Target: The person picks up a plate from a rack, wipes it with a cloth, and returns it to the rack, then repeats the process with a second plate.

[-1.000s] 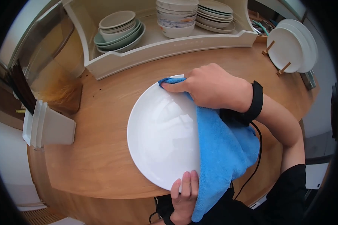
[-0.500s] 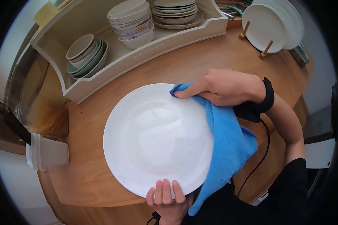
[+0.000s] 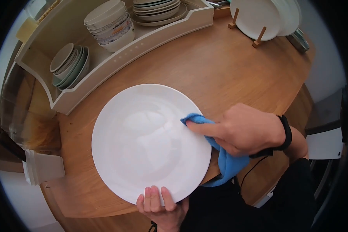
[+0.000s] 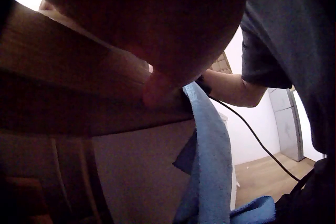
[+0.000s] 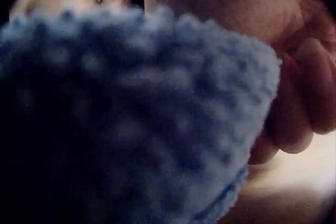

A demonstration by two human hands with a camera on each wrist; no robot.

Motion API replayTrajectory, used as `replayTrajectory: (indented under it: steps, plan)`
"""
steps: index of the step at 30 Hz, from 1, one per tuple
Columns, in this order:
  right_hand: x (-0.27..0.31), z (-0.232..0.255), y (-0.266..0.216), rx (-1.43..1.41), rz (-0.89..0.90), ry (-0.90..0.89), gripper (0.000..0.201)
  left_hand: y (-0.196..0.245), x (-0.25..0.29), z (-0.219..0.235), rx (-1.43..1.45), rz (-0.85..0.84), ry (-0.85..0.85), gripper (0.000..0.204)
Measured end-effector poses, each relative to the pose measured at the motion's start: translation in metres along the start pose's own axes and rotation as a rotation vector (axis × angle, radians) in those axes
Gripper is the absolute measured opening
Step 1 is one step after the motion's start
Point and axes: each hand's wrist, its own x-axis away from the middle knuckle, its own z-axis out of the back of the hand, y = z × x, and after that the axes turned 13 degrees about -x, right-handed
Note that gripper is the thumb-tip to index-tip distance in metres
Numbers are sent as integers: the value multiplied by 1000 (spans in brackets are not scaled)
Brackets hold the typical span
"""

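Note:
A large round white plate [image 3: 143, 149] lies over the near part of the wooden table in the head view. My left hand [image 3: 162, 210] grips its near rim, fingertips on top and the thumb out of sight. At the right rim, my right hand [image 3: 245, 129] holds a bunched blue cloth [image 3: 230, 166], its index finger pressing a corner of it onto the plate's upper face. The cloth's loose part hangs below the table edge, as the left wrist view shows with the dangling cloth [image 4: 212, 155]. In the right wrist view the cloth [image 5: 147, 98] covers most of the picture, beside curled fingers [image 5: 294, 124].
A cream shelf rack [image 3: 143, 54] at the back holds stacked bowls [image 3: 110, 27], small plates [image 3: 158, 11] and green-and-white dishes [image 3: 71, 67]. White plates [image 3: 259, 19] stand in a wooden holder at the back right. Nested white containers [image 3: 44, 168] sit at the left. A black cable [image 4: 257, 145] hangs at the right.
My right hand has slid the cloth from the far rim down to the right rim. More of the plate is uncovered. The left hand has shifted left along the near rim, and the head view has turned.

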Motion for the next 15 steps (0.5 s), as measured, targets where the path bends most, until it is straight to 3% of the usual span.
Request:
replayTrajectory:
  steps: [4, 6, 9, 15]
  plan:
    - [17, -15, -11, -68, 26, -46, 71, 0, 0, -3, 23, -6, 29, 80]
    - [21, -24, -20, -219, 75, -105, 68, 3, 2, -7, 117, 33, 91, 56]
    - [26, -41, -38, -214, 110, -134, 66, 0, 4, -6, 91, 10, 70, 68]
    - [17, -62, -68, -149, 244, -175, 53, -2, 4, -9, -9, 21, 70, 65]
